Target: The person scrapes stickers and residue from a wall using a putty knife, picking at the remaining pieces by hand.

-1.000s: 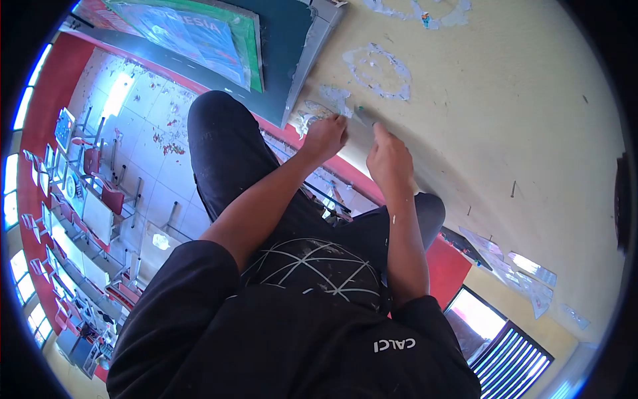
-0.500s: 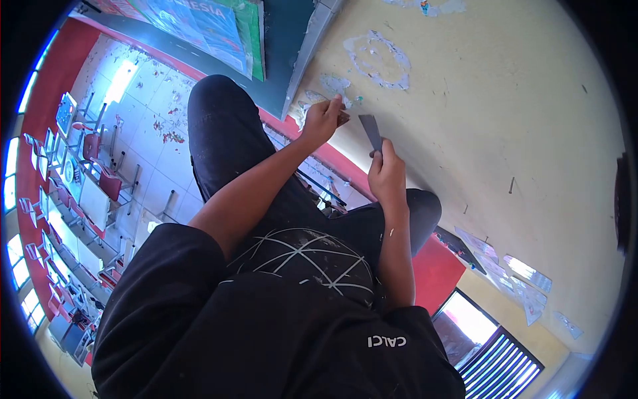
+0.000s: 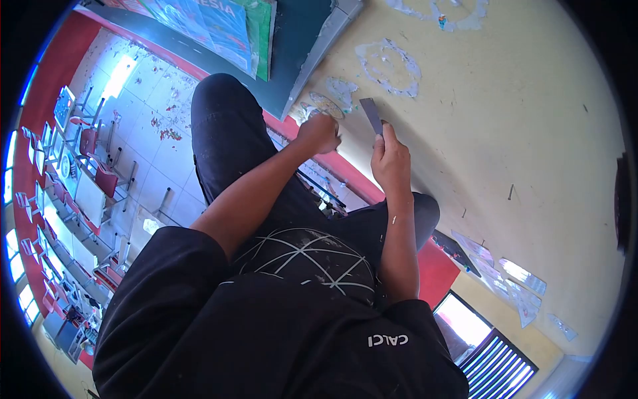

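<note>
My right hand is wrapped round a scraper, its flat grey blade pointing up and away from me near the cream wall. My left hand is a little to the left, near the wall's lower edge, with its fingers curled in. Whatever it holds is hidden. Just beyond it, patches of torn paper residue cling to the wall, and a ring-shaped patch sits higher up.
A dark green board with a plastic-covered poster is at the upper left. Nails stick out of the wall on the right. Chairs and tables stand at far left, on a tiled floor littered with scraps.
My left hand has turned and dropped slightly; the brownish piece seen at its fingertips is now out of sight. My right hand and the scraper have shifted slightly. The view has tilted a little.
</note>
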`<state>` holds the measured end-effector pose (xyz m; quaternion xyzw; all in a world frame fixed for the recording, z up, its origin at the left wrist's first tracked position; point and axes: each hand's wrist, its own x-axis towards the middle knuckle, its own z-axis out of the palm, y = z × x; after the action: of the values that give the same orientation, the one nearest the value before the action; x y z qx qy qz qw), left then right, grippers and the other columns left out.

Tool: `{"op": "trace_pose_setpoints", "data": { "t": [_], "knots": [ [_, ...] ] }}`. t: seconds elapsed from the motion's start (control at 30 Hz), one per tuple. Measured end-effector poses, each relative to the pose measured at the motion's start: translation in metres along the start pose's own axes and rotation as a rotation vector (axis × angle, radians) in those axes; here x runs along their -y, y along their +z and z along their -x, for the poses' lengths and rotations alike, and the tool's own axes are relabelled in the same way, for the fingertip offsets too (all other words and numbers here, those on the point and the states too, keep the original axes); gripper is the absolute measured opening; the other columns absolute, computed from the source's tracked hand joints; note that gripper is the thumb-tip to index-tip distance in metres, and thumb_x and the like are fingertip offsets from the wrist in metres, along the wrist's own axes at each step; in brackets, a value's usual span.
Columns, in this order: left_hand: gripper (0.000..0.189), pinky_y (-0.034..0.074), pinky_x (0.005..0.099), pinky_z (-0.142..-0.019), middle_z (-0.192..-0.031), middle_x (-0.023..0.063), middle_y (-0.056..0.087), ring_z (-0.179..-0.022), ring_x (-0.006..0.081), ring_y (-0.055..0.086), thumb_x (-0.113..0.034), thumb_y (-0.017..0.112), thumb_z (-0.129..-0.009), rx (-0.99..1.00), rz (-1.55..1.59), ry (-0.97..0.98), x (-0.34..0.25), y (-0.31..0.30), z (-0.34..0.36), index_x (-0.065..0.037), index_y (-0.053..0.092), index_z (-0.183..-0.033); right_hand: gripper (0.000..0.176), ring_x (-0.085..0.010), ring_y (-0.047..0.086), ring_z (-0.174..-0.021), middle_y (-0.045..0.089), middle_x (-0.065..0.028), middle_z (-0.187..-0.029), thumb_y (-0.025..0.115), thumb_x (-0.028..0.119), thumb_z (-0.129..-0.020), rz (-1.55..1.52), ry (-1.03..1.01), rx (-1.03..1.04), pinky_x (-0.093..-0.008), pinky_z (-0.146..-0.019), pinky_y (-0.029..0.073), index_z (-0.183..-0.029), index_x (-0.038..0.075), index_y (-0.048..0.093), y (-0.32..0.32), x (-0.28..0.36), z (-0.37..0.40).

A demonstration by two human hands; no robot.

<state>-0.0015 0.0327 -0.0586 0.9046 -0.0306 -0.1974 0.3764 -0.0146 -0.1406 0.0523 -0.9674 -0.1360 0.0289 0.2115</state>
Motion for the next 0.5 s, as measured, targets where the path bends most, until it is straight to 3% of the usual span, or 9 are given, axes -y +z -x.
{"op": "trace_pose_setpoints", "data": {
  "t": [0.1,0.13,0.23,0.33,0.5],
  "knots": [
    [0.032,0.056,0.0424,-0.076,-0.092,0.0118,0.072,-0.08,0.0339,0.07,-0.017,0.071,-0.069,-0.09,-0.126,-0.008,0.014,0.016,0.0,-0.007,0.071,-0.099,0.024,-0.0435,0.064,-0.076,0.066,-0.0227,-0.079,0.05,0.008,-0.092,0.009,0.012,0.015,-0.053,-0.066,0.049,-0.116,0.006,0.054,0.003,-0.003,-0.002],
    [0.034,0.057,0.0413,-0.072,-0.091,0.0132,0.073,-0.075,0.0313,0.071,-0.017,0.071,-0.073,-0.283,-0.098,0.047,0.013,0.015,-0.001,-0.005,0.069,-0.105,0.025,-0.0434,0.064,-0.076,0.066,-0.0227,-0.08,0.05,0.008,-0.092,0.014,0.007,0.009,-0.0531,-0.066,0.049,-0.117,0.006,0.054,0.004,-0.002,-0.002],
    [0.032,0.057,0.0362,-0.067,-0.092,0.0141,0.072,-0.071,0.0268,0.073,-0.014,0.07,-0.08,-0.401,0.361,0.086,-0.003,-0.002,-0.005,-0.003,0.066,-0.109,0.027,-0.043,0.065,-0.077,0.067,-0.0227,-0.081,0.051,0.009,-0.092,0.041,0.01,0.008,-0.0531,-0.067,0.05,-0.119,0.007,0.054,0.009,-0.002,-0.003],
    [0.028,0.057,0.0354,-0.071,-0.093,0.0141,0.072,-0.072,0.0268,0.073,-0.015,0.068,-0.082,-0.435,0.607,0.077,-0.02,-0.014,0.005,-0.003,0.065,-0.108,0.029,-0.0425,0.065,-0.078,0.067,-0.0222,-0.085,0.051,0.009,-0.091,0.094,0.016,0.012,-0.0529,-0.067,0.05,-0.12,0.007,0.054,0.014,-0.003,-0.005],
    [0.033,0.057,0.0311,-0.063,-0.09,0.0107,0.072,-0.067,0.022,0.073,-0.009,0.065,-0.086,-0.545,0.732,0.091,-0.03,-0.001,0.005,-0.003,0.06,-0.118,0.028,-0.0448,0.064,-0.075,0.065,-0.0239,-0.078,0.05,0.007,-0.09,0.117,-0.068,-0.096,-0.0545,-0.066,0.048,-0.118,0.007,0.054,0.032,0.001,-0.007]
  ]
}}
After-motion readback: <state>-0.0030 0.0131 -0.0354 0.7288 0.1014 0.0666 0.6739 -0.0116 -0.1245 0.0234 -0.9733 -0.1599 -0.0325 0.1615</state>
